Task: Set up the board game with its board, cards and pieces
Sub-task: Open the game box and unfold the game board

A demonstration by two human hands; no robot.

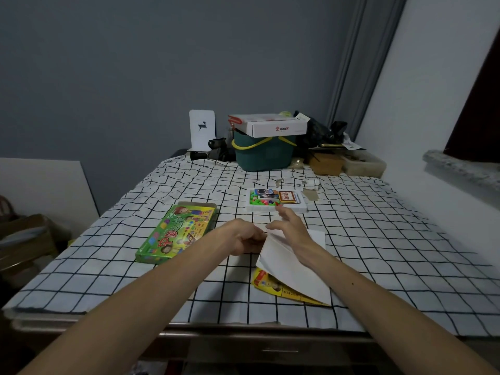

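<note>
A folded paper game board [292, 269], white on its outer side with a yellow printed face showing at its near edge, lies in the middle of the checked tablecloth. My left hand [244, 238] grips its far left corner with curled fingers. My right hand [288, 224] pinches the top flap at the same corner and holds it raised. The green game box [176, 234] lies flat to the left. Behind the board, a white plastic tray [276, 209] holds card decks and small coloured pieces.
The checked tablecloth [378, 239] covers the table up to its near edge. At the back stand a green basket [263, 155] with a white carton on top, a white card with a deer, dark clutter and a clear tub. Paper scraps lie behind the tray.
</note>
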